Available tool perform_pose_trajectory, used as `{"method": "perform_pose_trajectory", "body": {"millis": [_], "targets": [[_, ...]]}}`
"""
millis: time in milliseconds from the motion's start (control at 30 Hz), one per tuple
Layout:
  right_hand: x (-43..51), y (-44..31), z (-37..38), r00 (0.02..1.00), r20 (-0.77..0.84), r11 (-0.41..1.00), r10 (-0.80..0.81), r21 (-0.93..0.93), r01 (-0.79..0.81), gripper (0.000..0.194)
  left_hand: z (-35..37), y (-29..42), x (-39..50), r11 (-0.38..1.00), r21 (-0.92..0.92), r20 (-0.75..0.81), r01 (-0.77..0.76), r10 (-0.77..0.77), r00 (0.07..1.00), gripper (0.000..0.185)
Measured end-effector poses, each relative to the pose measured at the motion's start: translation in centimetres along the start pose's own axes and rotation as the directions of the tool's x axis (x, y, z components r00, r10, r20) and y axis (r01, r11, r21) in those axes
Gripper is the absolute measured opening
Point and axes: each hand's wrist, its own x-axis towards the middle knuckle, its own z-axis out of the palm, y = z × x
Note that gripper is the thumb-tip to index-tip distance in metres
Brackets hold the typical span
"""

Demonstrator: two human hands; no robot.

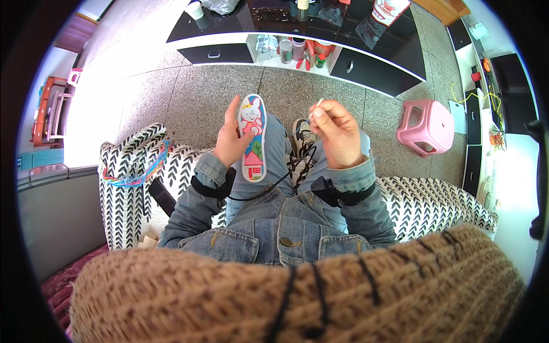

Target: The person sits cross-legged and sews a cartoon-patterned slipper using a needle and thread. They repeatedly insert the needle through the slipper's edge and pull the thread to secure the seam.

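My left hand [233,139] holds an embroidered shoe insole [253,141] by its edge, thumb on its face and fingers behind it. The insole has a white rim and shows a white rabbit above a pink house with a green tree. It lies over my left thigh. My right hand [336,128], above my right thigh, pinches a small thin white item [319,102] between thumb and fingers; its kind is unclear. A bundle of coloured embroidery threads [141,180] lies on the patterned sofa cover to the left, beside a dark phone [162,197].
Ahead stands a black-topped coffee table [274,21] with a paper cup [195,10], a printed bag [388,12] and, on its shelf, jars and red-handled pliers [303,62]. A pink plastic stool [429,126] is at the right. A black cable [274,186] crosses my lap.
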Motion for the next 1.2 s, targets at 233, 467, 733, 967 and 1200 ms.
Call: {"method": "perform_pose_trajectory", "body": {"millis": [233,467,733,967,1200], "targets": [[0.2,2.1,2.1,0.989,0.114,0.989,0.09,-0.131,-0.075,0.009,0.6,6.4,-1.7,0.946,-0.038,0.076,-0.322,0.324,0.943,0.017],[-0.1,3.1,2.0,0.987,0.126,0.986,0.104,-0.146,-0.085,0.008,1.2,7.3,-2.0,0.958,-0.204,0.108,-0.202,0.227,0.968,0.012],[0.0,3.2,1.3,0.983,0.105,0.987,0.148,-0.082,-0.14,0.01,1.4,6.5,-2.0,0.967,-0.157,0.098,-0.201,0.218,0.971,0.011],[-0.2,1.1,0.7,0.981,0.084,0.982,0.176,-0.083,-0.169,0.01,1.4,6.1,-1.7,0.972,-0.108,0.042,-0.209,0.214,0.976,0.008],[-0.5,-1.9,-2.0,0.935,0.152,0.901,0.322,-0.353,-0.253,0.012,0.4,6.4,-1.6,0.924,0.134,0.022,-0.359,0.359,0.933,0.008]]}}
